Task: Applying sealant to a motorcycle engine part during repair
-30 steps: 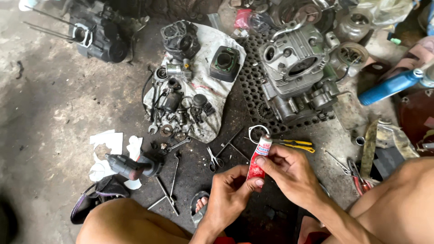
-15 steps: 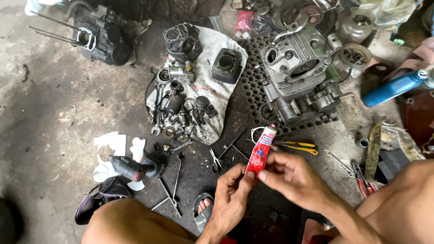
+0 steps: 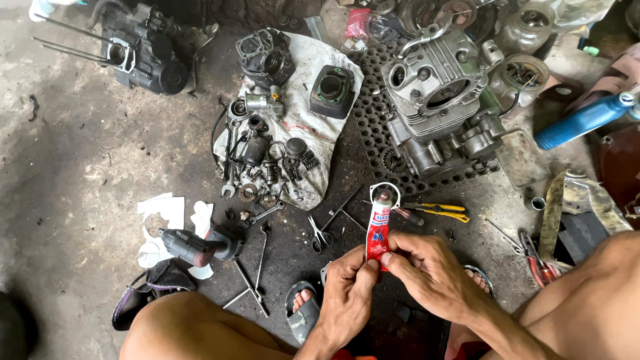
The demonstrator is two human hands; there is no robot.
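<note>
I hold a small red sealant tube (image 3: 379, 233) upright in front of me, nozzle up. My left hand (image 3: 348, 291) pinches its lower end from the left. My right hand (image 3: 427, 273) grips the same end from the right, thumb and forefinger on the tube. A thin white ring-shaped gasket (image 3: 385, 193) sits right behind the tube's tip. Beyond it stands a grey engine cylinder head (image 3: 443, 100) on a black perforated mat (image 3: 373, 127).
A white cloth (image 3: 303, 123) carries several small engine parts, springs and a black cylinder block (image 3: 332, 90). Scissors (image 3: 318, 233), wrenches, yellow-handled pliers (image 3: 437, 211), a power tool (image 3: 197, 245), a blue tube (image 3: 580, 121) and an engine case (image 3: 143, 57) lie around on the concrete floor.
The tube has stayed between both hands and tipped slightly more upright. My fingers have shifted a little along its lower end. The camera view has drifted slightly.
</note>
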